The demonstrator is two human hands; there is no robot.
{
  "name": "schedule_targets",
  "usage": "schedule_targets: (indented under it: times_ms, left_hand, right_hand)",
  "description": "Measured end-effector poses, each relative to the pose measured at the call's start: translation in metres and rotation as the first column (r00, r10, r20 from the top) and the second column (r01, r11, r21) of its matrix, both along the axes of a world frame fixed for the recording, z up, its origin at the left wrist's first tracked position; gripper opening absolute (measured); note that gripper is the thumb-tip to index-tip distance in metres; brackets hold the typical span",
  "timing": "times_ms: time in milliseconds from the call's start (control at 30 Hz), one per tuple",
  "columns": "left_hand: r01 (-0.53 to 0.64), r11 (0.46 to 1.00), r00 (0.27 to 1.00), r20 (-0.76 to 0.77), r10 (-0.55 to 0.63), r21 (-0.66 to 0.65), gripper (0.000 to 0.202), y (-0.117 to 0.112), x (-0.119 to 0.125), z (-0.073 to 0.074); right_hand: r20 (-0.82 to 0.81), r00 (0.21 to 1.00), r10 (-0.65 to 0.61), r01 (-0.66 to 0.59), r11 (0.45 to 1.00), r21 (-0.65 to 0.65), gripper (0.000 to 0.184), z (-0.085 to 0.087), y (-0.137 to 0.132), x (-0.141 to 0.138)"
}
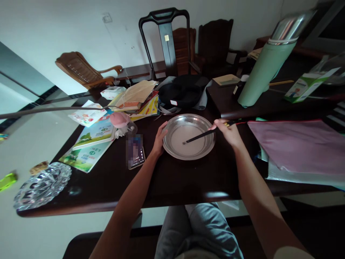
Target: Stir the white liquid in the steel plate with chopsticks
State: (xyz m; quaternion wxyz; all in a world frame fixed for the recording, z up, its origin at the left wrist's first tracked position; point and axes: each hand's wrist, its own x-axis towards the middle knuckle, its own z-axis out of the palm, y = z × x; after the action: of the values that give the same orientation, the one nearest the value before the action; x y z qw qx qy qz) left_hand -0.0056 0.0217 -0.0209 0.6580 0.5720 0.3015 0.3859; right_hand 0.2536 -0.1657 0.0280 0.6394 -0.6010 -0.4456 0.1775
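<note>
A round, shallow metal basin (172, 153) stands on the dark table in front of me. On its left rim is my left hand (159, 140), closed against the edge with the fingers along the outside. My right hand (225, 130), at the opposite side, grips a slim black calligraphy brush (201, 136) with a gold band and a red cord at its upper end. The brush slants down to the left, its tip over the middle of the basin. Whether the tip touches the bottom, I cannot tell.
Left of the basin lie a phone (137, 154), a pink-topped figure (120, 120), booklets (91, 133) and a glass dish (43, 185). Behind it is a black bag (183, 91). To the right are a tall green thermos (266, 68) and a pink pouch (299, 147).
</note>
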Motion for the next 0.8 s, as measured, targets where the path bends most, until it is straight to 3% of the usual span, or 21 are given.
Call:
schedule_targets:
  times_ms: [100, 267, 500, 700, 800]
  left_hand:
    - [0.008, 1.0, 1.0, 0.008, -0.008, -0.012, 0.066, 0.0, 0.0, -0.001]
    - [-0.001, 1.0, 1.0, 0.009, 0.001, -0.013, 0.065, 0.0, 0.0, -0.001]
    - [-0.007, 1.0, 1.0, 0.006, 0.007, -0.019, 0.067, -0.001, 0.001, 0.002]
    - [-0.003, 1.0, 1.0, -0.005, 0.002, -0.01, 0.064, -0.001, 0.0, 0.002]
    - [-0.011, 1.0, 1.0, -0.012, 0.011, -0.006, 0.064, -0.001, 0.001, 0.002]
  right_hand:
    - [0.053, 0.998, 0.044, -0.043, 0.999, -0.022, 0.055, 0.0, 0.002, -0.003]
    - [-0.011, 0.99, -0.141, 0.141, 0.988, 0.061, 0.056, -0.003, -0.002, 0.01]
    - [0.053, 0.997, 0.059, -0.058, 0.998, -0.025, 0.052, -0.003, 0.002, -0.001]
    - [0.042, 0.99, -0.131, 0.13, 0.991, 0.035, 0.058, -0.001, -0.002, 0.008]
    - [0.002, 0.996, -0.085, 0.085, 0.996, 0.014, 0.059, 0.0, -0.002, 0.006]
